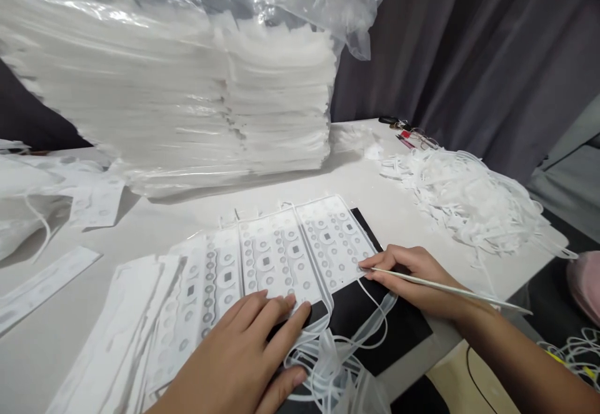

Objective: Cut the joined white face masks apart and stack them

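My right hand [417, 273] is closed around a pair of thin, pale tweezers [450, 286]. Its fingertips meet the lower right corner of a white printed sheet [335, 251] marked with rings and small dark squares. My left hand [253, 351] lies with fingers spread on the lower edge of the neighbouring printed sheet [276, 254]. Both sheets rest partly over a black mat [398, 333]. Between my hands, loose clear and white strips [328, 364] are bunched at the sheets' near edge. Further left, more printed sheets [220, 270] overlap in a row.
A tall plastic-wrapped stack of white sheets [187, 95] stands at the back. On the right is a tangled heap of white strips [469, 198]. Small tools [407, 136] lie behind it. White cut pieces [112, 333] are piled at left, before a dark curtain [431, 45].
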Demonstrator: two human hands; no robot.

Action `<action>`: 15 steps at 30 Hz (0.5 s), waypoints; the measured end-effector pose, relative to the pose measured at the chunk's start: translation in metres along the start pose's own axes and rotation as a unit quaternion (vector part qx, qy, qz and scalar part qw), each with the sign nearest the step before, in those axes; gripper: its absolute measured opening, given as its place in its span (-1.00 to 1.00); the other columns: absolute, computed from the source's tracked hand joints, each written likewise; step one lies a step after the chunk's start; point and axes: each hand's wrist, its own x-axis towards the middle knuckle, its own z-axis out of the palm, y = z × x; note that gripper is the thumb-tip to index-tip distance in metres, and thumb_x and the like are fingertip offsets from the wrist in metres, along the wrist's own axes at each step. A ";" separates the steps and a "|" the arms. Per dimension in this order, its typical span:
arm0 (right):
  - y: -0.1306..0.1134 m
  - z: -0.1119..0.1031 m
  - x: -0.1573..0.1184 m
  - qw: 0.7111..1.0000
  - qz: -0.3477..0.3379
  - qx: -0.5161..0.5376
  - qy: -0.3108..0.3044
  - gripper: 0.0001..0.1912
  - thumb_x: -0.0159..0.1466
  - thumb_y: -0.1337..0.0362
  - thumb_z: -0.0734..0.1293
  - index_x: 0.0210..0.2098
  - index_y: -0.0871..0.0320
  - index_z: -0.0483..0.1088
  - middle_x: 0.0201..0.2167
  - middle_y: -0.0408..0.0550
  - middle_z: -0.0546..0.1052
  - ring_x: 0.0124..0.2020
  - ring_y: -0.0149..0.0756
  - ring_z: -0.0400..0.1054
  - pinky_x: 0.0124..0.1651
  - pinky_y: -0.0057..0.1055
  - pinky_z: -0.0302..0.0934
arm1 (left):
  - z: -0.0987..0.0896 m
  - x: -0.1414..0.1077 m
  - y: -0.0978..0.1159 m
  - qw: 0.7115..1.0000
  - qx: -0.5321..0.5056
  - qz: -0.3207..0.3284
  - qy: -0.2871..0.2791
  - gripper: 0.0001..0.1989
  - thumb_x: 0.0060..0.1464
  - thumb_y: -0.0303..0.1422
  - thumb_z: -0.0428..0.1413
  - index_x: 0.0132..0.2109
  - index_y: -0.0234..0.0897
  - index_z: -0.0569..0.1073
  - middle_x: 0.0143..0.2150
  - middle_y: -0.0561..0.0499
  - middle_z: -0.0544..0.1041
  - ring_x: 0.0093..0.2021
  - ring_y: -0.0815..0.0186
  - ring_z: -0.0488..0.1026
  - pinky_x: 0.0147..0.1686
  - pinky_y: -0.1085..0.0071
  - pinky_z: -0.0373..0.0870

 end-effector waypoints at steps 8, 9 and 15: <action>0.010 -0.012 -0.001 0.998 -0.005 -0.031 0.048 -0.83 0.21 0.34 0.31 -0.52 0.11 0.32 -0.27 -0.04 0.60 -0.24 -0.24 0.49 -0.22 -0.38 0.35 | 0.002 0.000 0.001 1.000 -0.003 -0.015 -0.001 -0.53 0.24 -0.09 -0.01 0.22 -0.14 0.30 0.02 -0.04 0.47 -0.06 0.13 0.35 -0.11 0.25 0.30; 0.011 -0.014 -0.001 0.999 -0.003 -0.034 0.041 -0.83 0.20 0.34 0.32 -0.52 0.11 0.32 -0.30 -0.06 0.59 -0.27 -0.26 0.48 -0.24 -0.40 0.34 | 0.003 -0.001 0.002 1.000 -0.002 -0.020 0.000 -0.53 0.25 -0.09 -0.02 0.22 -0.14 0.31 0.02 -0.04 0.47 -0.06 0.12 0.35 -0.11 0.24 0.29; 0.008 -0.014 -0.001 1.000 0.015 -0.025 -0.002 -0.84 0.20 0.33 0.32 -0.51 0.11 0.34 -0.31 -0.12 0.59 -0.30 -0.32 0.47 -0.25 -0.44 0.30 | 0.008 -0.002 0.005 0.999 -0.012 -0.045 0.011 -0.55 0.28 -0.07 -0.09 0.21 -0.12 0.33 0.03 -0.04 0.46 -0.01 0.09 0.32 -0.05 0.20 0.26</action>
